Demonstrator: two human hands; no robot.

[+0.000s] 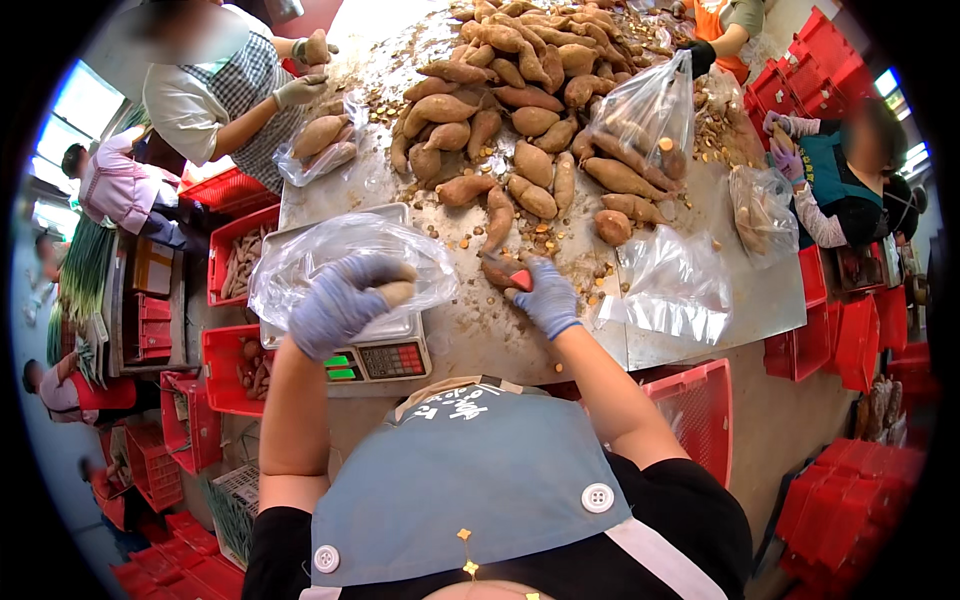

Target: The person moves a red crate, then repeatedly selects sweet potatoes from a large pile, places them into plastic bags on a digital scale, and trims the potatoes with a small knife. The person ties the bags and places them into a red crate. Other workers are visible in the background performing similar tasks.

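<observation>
My left hand (352, 300), in a blue-grey knitted glove with pale fingertips, hovers with curled fingers over a clear plastic bag (420, 259). The bag lies open on a digital scale (416, 341); whether my fingers pinch its film is unclear. At the table's near middle, my right hand (550, 296), gloved alike, closes around a small tool with a red handle (521, 280), likely a knife. That tool is against a sweet potato (495, 271), partly hidden by the hand. Just beyond lies a curved sweet potato (498, 217), in front of a large heap of sweet potatoes (525, 52).
On the metal table (465, 337) are soil and cut bits. Empty clear bags (675, 281) lie right of my hand; a filled bag (761, 214) is farther right. Co-workers handle sweet potatoes at the left and right. Red crates (232, 367) flank the table.
</observation>
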